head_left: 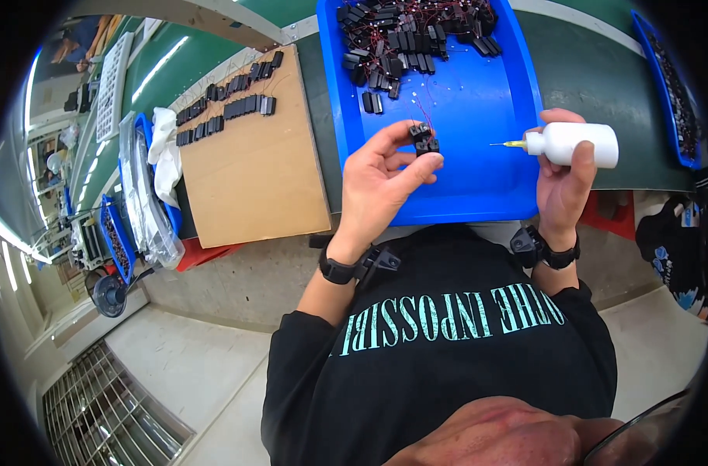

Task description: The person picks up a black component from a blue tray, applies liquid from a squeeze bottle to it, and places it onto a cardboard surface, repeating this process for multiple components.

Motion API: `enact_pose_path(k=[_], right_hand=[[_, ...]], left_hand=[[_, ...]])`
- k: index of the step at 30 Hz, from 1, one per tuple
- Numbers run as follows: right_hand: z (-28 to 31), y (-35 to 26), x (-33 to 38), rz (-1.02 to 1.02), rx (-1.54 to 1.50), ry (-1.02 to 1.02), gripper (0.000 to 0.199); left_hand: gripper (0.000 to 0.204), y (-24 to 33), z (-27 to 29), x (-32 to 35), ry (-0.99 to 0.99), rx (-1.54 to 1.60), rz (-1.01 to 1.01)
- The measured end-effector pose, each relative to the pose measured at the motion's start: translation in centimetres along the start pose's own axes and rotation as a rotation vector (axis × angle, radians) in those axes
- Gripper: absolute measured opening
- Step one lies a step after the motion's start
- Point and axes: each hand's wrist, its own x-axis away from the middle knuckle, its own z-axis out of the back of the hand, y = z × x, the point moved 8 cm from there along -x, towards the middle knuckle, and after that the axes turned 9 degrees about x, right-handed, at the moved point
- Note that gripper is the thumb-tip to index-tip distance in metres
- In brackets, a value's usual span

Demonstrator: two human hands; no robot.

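My left hand (385,172) pinches a few small black wired components (424,141) between thumb and fingers, with thin red wires rising from them. My right hand (563,175) grips a white squeeze bottle (579,144) lying sideways, its yellow-based needle tip (509,144) pointing left toward the components, some distance apart from them. Both hands are over the near part of a blue tray (478,203). At the tray's far end lies a heap of similar black components (408,43) with tangled red wires.
Left of the tray, a brown board (253,182) carries rows of black components (245,106). Farther left are clear plastic bags (148,194) and a white cloth (165,155). At the far right stands another blue tray (672,93) with small dark parts. A small fan (109,295) is at the lower left.
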Motion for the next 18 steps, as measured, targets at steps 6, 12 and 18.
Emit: enact_pose_path(k=[6, 12, 18], right_hand=[[-2.1, -2.3, 0.5, 0.262, 0.163, 0.173, 0.067], [-3.4, -3.0, 1.1, 0.332, 0.120, 0.042, 0.067], [-4.3, -3.4, 1.6, 0.341, 0.152, -0.006, 0.067]], left_hand=[[0.040, 0.5, -1.2, 1.1, 0.035, -0.131, -0.283], [0.047, 1.8, -1.2, 1.0, 0.097, -0.274, -0.503], [0.048, 1.9, -1.5, 1.1, 0.076, -0.301, -0.526]])
